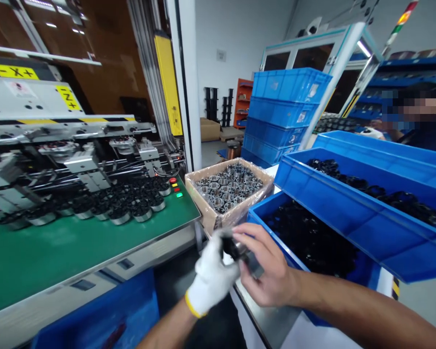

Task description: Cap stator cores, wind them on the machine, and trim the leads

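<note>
Beside a green surface [76, 247], a gloved left hand [211, 271] and bare right hand [269, 271] clasped a blurred dark part [230, 246] between them, its long axis unclear, near a cardboard box [204, 211]

Lower centre: one gloved hand [215, 274], one bare hand [271, 269], held parts [229, 247] too blurred to count. Centre: one box [215, 220] of metal rings [232, 186]. Right: two bins [363, 220] of black parts [308, 237]. Upper right: four stacked bins [285, 89].
</note>
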`<state>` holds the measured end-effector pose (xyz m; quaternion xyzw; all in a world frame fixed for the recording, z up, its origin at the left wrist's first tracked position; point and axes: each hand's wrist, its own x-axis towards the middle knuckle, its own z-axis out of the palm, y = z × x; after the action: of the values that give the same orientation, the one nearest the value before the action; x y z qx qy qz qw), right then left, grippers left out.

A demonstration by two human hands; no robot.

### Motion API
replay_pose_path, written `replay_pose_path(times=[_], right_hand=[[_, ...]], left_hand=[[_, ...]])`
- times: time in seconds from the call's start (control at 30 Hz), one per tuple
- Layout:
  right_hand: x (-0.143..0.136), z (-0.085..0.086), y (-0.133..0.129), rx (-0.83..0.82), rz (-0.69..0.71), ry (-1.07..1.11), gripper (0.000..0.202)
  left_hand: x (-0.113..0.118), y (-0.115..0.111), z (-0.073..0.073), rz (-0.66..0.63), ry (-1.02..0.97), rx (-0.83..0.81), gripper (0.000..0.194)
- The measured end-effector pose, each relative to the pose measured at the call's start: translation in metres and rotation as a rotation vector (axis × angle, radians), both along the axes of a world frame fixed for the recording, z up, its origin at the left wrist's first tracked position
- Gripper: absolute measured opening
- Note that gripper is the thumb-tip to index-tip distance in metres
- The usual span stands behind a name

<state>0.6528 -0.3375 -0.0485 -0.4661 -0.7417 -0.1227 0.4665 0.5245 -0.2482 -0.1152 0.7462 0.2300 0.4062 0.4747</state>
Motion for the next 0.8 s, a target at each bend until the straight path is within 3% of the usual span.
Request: replay_pose_path(times=[0.13, 0.23, 0.33, 0.43, 0.53, 0.7, 0.8], right_hand=[[-0.002, -0.012, 0.004, -0.206, -0.023, 0.068, 0.070], [-0.003, -0.023, 0.007, -0.192, 0.066, 0.108, 0.059], [-0.005, -0.023, 0.005, -0.205, 0.160, 0.178, 0.049], [-0.006, -0.014, 0.000, -0.263, 0.201, 0.230, 0.044], [-0.007, -0.008, -0.002, -0.254, 0.206, 0.194, 0.040], [-0.005, -0.011, 0.000, -0.202, 0.203, 0.123, 0.041], [-0.005, -0.011, 0.002, -0.175, 0.193, 0.121, 0.042]], left_hand=[[-0.029, 0.008, 0.022, 0.142, -0.054, -0.044, 0.047], [-0.043, -0.003, 0.036, 0.208, 0.046, 0.136, 0.066], [-0.050, -0.009, 0.051, 0.173, 0.119, 0.303, 0.076], [-0.057, -0.003, 0.062, 0.046, 0.122, 0.397, 0.086], [-0.062, 0.007, 0.067, -0.046, 0.062, 0.502, 0.088], [-0.061, 0.012, 0.067, 0.001, 0.020, 0.684, 0.067], [-0.060, 0.010, 0.061, -0.024, -0.003, 0.624, 0.060]])
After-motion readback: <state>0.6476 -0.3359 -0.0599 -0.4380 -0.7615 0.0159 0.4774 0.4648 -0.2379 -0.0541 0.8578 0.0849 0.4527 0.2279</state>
